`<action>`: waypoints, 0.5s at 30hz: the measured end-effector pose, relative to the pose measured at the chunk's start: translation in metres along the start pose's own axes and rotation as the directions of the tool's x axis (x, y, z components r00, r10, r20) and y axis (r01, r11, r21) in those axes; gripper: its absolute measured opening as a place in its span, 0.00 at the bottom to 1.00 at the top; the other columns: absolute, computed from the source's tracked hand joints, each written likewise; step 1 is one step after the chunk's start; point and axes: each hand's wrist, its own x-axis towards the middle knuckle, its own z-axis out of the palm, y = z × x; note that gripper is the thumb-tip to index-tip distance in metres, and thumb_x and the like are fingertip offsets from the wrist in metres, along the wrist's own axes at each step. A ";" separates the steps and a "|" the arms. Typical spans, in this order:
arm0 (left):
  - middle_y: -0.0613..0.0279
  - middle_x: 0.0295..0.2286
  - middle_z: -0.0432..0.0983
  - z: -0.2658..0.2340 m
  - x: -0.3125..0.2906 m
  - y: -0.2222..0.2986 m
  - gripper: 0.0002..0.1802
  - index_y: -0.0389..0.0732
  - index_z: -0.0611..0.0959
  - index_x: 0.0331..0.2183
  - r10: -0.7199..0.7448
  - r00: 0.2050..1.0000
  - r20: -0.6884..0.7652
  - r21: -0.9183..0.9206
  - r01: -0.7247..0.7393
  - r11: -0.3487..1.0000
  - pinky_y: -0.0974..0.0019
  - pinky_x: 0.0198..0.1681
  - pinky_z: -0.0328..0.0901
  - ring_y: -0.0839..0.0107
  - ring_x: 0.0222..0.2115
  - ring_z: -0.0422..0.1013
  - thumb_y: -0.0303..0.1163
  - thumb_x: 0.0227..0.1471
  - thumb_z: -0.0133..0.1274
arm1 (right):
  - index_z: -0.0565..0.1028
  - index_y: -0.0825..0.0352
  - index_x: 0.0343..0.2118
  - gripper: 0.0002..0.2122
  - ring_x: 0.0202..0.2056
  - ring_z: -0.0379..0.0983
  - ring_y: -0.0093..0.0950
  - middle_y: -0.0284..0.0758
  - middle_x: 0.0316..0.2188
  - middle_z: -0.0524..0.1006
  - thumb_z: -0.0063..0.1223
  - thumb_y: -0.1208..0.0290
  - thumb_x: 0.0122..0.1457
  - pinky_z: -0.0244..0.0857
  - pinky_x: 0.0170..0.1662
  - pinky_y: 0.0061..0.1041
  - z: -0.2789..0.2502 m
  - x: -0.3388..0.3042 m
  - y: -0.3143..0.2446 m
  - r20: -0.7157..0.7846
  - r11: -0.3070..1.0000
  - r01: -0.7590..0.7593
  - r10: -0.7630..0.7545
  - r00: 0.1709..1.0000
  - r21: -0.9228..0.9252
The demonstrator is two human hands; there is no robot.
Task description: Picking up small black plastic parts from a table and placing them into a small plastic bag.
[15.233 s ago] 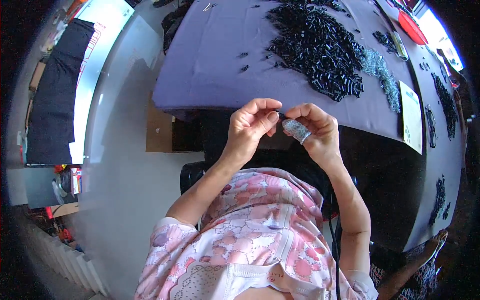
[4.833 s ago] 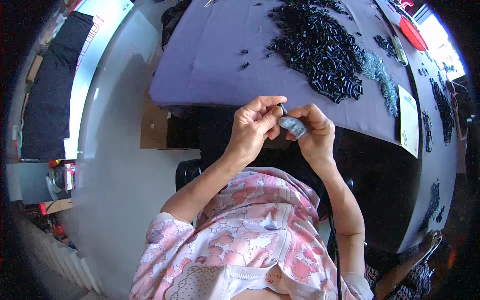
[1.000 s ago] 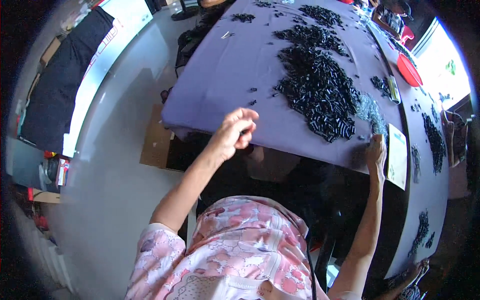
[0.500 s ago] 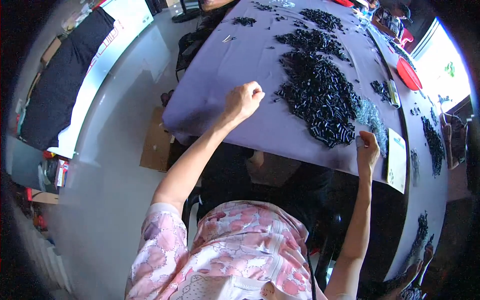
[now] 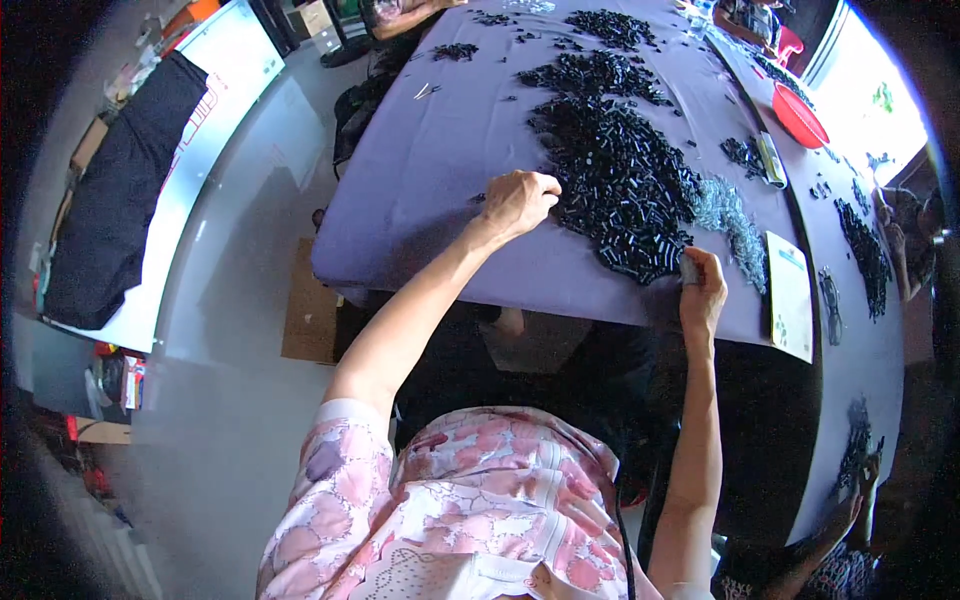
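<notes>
A large heap of small black tube-shaped pieces point(image 5: 620, 170) lies on the cloth-covered table in front of me. My left hand point(image 5: 518, 205) is at the heap's left edge, thumb and fingers drawn together; whatever lies between the fingertips is too small to make out. Just left of that hand, a little dark piece point(image 5: 478, 198) rests on the cloth. By the heap's near right corner, my right hand point(image 5: 704, 285) is closed, with something pale grey at its fingertips that I cannot identify. Beside it spreads a pile of clear small pieces point(image 5: 735, 225).
The lavender tablecloth point(image 5: 400, 200) ends close to my lap. To the right are a pale card point(image 5: 790, 300), a red basket point(image 5: 800, 115), glasses point(image 5: 830, 305) and more black pieces point(image 5: 862, 255). Other people's hands work at the right side point(image 5: 855, 500) and far end.
My left hand has moved right to the heap's edge, uncovering a small dark piece on the cloth. My right hand has come slightly closer to the heap. The view has shifted a little.
</notes>
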 end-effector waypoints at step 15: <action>0.65 0.24 0.71 -0.023 -0.063 0.041 0.09 0.39 0.80 0.30 -0.081 0.982 -0.170 -0.424 0.001 0.906 0.73 0.27 0.61 0.76 0.23 0.66 0.24 0.40 0.57 | 0.73 0.68 0.33 0.14 0.31 0.68 0.22 0.34 0.28 0.71 0.42 0.90 0.43 0.60 0.34 0.16 0.003 -0.011 -0.064 0.186 0.952 -0.016 -0.044 0.982 0.307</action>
